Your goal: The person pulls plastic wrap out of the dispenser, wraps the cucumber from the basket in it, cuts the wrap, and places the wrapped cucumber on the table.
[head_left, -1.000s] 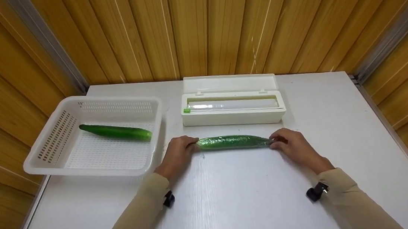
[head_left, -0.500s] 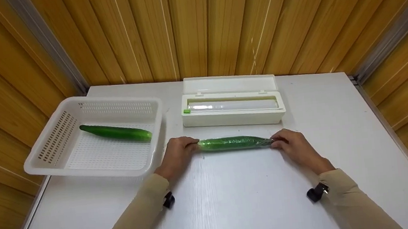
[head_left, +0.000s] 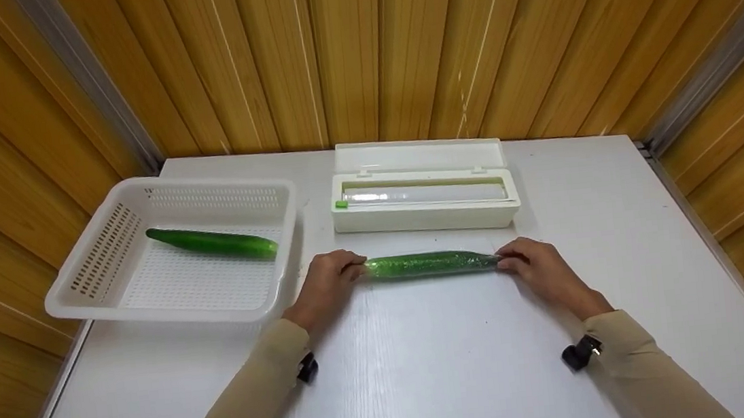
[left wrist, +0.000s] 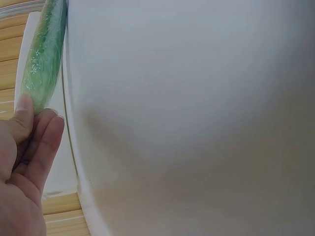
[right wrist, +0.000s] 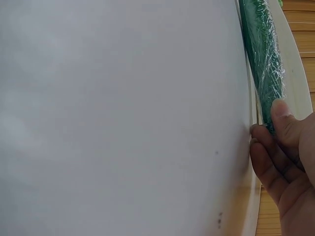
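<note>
Wooden slat walls (head_left: 357, 53) enclose white table (head_left: 443, 379) on three sides; broad bare tabletop lies on near side of grip. White perforated plastic basket (head_left: 115, 309) left of grip holds unwrapped green cucumber (head_left: 211, 241). Open white cling-film dispenser box (head_left: 424, 194) just behind grip. Film-wrapped green cucumber (head_left: 428, 263) lies flat on table between hands. Left hand (head_left: 326, 288) pinches its left end, right hand (head_left: 538, 268) pinches right end.

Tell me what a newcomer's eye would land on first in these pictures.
First, the green cucumber wrapped in shiny clear film, lying across the middle of the white table, its ends pinched by the left hand and the right hand. Next, the bare green cucumber in the white perforated plastic basket at left, and the open white cling-film dispenser box behind.
</note>
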A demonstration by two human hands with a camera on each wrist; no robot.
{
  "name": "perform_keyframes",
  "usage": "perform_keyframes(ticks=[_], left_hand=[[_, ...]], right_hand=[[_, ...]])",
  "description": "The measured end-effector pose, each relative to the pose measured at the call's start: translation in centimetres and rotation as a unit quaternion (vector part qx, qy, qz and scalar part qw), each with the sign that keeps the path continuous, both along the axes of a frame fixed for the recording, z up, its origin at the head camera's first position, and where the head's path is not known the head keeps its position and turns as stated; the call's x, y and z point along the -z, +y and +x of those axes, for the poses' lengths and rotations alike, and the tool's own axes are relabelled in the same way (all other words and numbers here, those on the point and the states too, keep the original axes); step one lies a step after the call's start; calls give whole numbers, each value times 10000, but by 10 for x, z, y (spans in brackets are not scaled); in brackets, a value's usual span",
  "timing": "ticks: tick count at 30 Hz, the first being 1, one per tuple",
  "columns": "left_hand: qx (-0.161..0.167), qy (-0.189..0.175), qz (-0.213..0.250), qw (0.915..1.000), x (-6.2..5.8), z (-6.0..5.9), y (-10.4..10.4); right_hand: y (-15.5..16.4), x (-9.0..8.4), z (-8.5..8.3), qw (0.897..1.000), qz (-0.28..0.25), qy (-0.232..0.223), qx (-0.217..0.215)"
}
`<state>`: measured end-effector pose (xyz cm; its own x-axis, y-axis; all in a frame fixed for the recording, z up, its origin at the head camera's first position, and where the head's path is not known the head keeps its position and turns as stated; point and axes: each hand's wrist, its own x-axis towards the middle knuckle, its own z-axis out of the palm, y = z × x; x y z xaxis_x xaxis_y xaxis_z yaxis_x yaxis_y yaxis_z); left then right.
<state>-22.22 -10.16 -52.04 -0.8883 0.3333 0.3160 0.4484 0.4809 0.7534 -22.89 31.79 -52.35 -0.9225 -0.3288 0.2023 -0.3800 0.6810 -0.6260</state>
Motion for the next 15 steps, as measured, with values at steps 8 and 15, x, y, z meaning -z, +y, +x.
perform_keyframes(ticks=[8,15], left_hand=[[-7,-105,-143,9998,1,0,-1],[-33,-88,-306,9995,-2,-2,1]], right_hand=[[1,2,-1,9999,51,130,-6],[2,0,0,10000,10,80,-26]])
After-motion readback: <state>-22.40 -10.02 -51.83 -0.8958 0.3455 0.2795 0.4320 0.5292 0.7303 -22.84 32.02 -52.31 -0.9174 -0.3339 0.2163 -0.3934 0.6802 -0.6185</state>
